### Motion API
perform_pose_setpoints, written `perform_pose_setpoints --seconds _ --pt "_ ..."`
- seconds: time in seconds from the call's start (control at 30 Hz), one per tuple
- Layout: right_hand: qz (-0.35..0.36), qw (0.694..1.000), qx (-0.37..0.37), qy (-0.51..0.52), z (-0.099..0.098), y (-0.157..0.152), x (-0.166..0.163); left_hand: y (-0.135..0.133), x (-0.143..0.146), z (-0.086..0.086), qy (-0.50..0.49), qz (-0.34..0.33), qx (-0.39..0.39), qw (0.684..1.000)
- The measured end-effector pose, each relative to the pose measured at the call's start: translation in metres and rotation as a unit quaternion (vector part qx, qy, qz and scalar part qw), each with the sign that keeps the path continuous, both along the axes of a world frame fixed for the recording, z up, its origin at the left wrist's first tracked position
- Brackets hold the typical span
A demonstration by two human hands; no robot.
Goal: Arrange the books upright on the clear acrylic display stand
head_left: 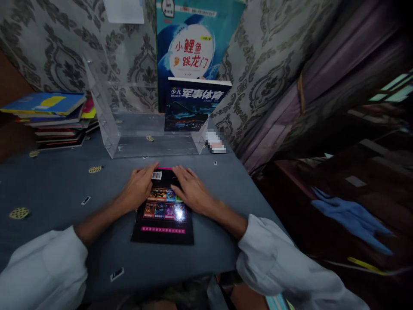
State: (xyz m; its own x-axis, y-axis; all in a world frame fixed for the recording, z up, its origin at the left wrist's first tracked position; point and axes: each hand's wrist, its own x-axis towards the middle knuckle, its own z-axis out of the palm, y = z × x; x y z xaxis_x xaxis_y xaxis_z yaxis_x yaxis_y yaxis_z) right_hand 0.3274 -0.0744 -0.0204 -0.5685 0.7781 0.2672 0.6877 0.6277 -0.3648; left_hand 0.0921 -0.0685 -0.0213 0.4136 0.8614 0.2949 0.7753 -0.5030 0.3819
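Note:
A black book (164, 234) lies flat on the dark cloth, back cover up, with a barcode at its far end, rows of small colourful pictures and a pink strip. My left hand (139, 188) holds its far left edge, index finger reaching to the far corner. Across from it, my right hand (192, 193) holds the far right edge, with the thumb over the cover and the fingers stretched toward the far corner. The fingertips under the edges are hidden. Just beyond stands a clear acrylic book rack (155, 148), holding a dark blue book (190, 107) on its right side.
A taller teal book (193, 21) stands behind the blue one, against patterned wallpaper. At the left is a stack of books (60, 116). A small blurred white item (216, 143) lies right of the rack. The table's (232, 185) right edge drops beside a purple curtain (277, 112).

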Motion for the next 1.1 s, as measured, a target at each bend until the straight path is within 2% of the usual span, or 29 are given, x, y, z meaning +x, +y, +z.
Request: perform_pose_setpoints --seconds 0.17,0.37,0.67,0.8,0.9,1.0,1.1 --pt "-0.035 0.999 0.001 0.024 -0.004 0.001 0.018 -0.003 0.003 0.003 0.036 0.021 0.003 0.999" --pt "-0.012 0.998 -0.036 0.054 -0.013 0.010 0.012 -0.004 0.005 0.002 0.065 0.038 0.039 0.996" --pt "0.043 0.995 -0.044 0.080 -0.015 0.050 0.003 -0.001 0.003 0.016 0.114 0.086 0.032 0.989" --pt "0.039 0.994 -0.027 0.100 -0.021 0.052 0.007 0.000 0.000 0.017 0.108 0.077 0.034 0.991" --pt "0.010 0.993 -0.017 0.121 -0.022 0.052 0.013 0.000 -0.003 0.017 0.113 0.066 0.023 0.991" --pt "-0.030 0.988 -0.030 0.147 -0.020 0.055 0.018 0.001 -0.006 0.015 0.122 0.050 0.033 0.991" --pt "-0.038 0.982 -0.054 0.179 -0.019 0.060 0.022 0.004 -0.010 0.013 0.131 0.017 0.043 0.990"
